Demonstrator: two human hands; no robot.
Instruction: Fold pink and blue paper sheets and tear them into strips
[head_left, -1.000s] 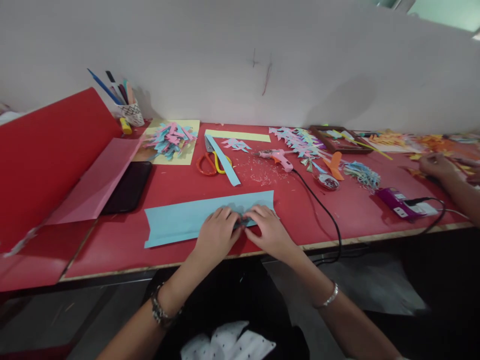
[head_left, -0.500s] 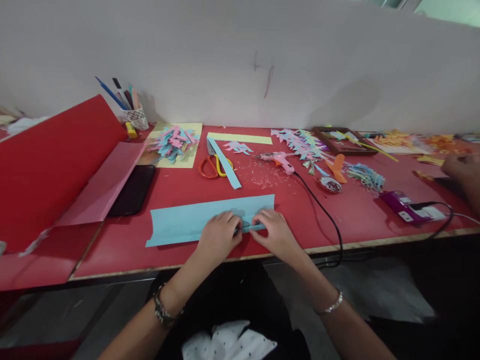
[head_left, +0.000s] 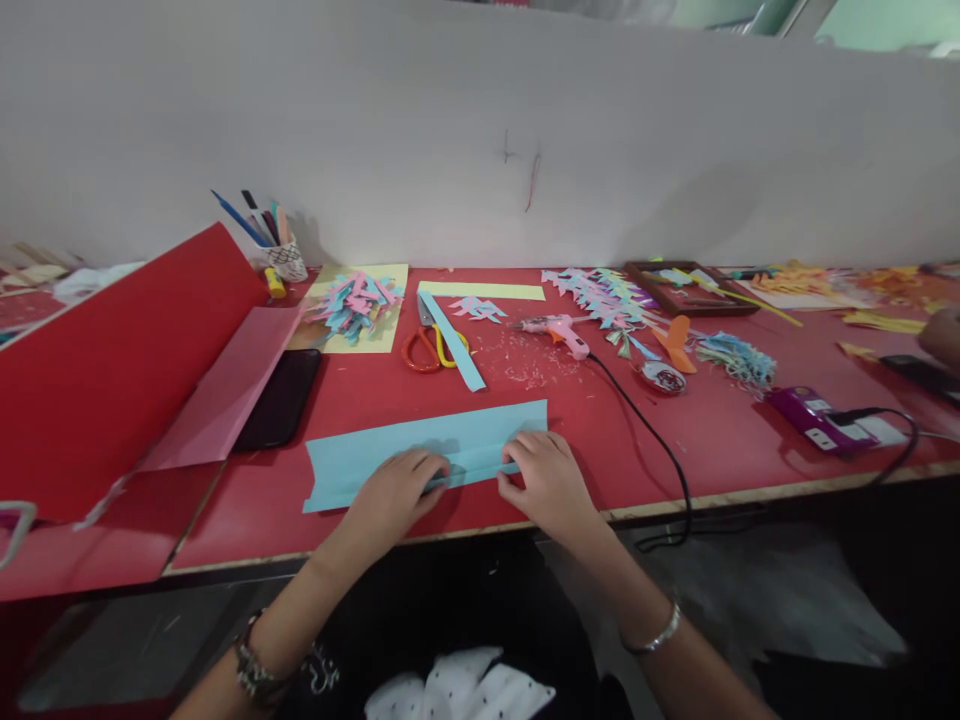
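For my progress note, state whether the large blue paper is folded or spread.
Mostly spread: the blue paper lies broad, with a crease along its near edge.

Dim, even light; soft shadow on wall [head_left: 420, 130]; dark under table [head_left: 360, 395]; slight blur; edges stretched.

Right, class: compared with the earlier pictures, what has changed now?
The left hand has slid left along the near edge of the blue sheet, so the hands, close together at first, are now apart; the right hand is near the sheet's right end. A co-worker's hand has moved right. The scissors, glue gun and phone stayed put.
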